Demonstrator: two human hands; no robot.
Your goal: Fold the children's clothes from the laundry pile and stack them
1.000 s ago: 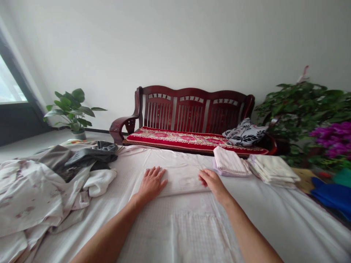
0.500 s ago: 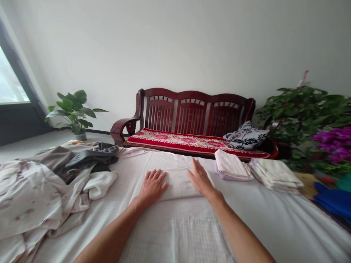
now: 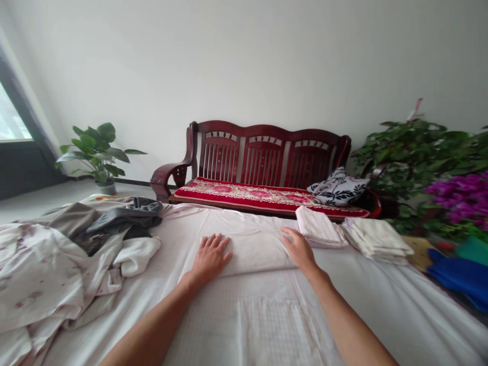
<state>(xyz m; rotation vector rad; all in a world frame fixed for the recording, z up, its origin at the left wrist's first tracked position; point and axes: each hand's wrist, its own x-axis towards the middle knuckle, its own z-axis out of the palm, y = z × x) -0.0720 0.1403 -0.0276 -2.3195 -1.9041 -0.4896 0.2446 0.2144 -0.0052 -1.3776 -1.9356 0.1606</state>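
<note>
A pale, finely checked garment lies flat in front of me, with its far part folded over into a band. What looks like a patch pocket shows on its near part. My left hand rests palm down on the left end of the folded band, fingers stretched out. At the band's right end is my right hand, fingers apart and slightly curved, touching the cloth's edge or just above it. Just beyond that hand sits a folded pinkish striped cloth.
A heap of loose clothes covers the left side of the sheet-covered surface. Folded cream cloths and blue fabric lie at the right. Behind stand a wooden bench, a potted plant and purple flowers.
My right hand has moved right, from on top of the folded band to its right end. My left hand has stayed in place on the cloth. The view has shifted slightly.
</note>
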